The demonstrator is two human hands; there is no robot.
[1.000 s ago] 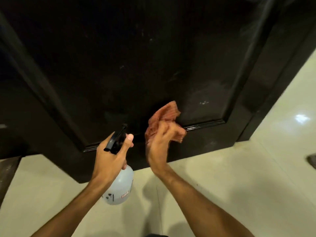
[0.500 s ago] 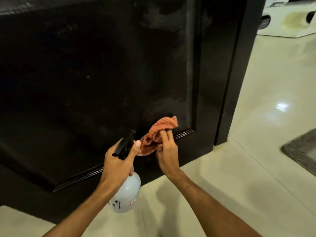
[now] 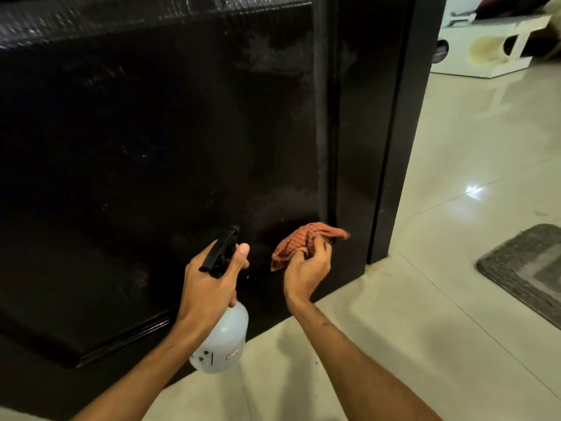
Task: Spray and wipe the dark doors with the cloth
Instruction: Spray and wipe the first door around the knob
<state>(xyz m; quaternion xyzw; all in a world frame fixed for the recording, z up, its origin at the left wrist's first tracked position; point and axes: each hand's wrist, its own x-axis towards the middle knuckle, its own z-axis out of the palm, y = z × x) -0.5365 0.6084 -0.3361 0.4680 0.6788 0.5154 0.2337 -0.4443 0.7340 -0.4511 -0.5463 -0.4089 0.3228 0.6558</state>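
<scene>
A dark glossy door (image 3: 170, 141) fills the left and middle of the view, with damp smears near its right edge. My right hand (image 3: 306, 270) grips a crumpled orange cloth (image 3: 296, 243) against the door's lower right corner, by the panel moulding. Just left of it, my left hand (image 3: 209, 288) holds a translucent white spray bottle (image 3: 223, 340) by its neck, thumb beside the black trigger head (image 3: 221, 252). The nozzle points at the door.
The dark door frame (image 3: 400, 126) stands right of the cloth. Pale glossy floor tiles (image 3: 440, 299) spread to the right and below. A grey mat (image 3: 528, 271) lies at the right edge. A white cabinet (image 3: 482, 47) sits at the far upper right.
The view has swung right and up. My right hand has slid the cloth rightwards along the door's lower edge to the corner. The spray bottle stays beside it in my left hand.
</scene>
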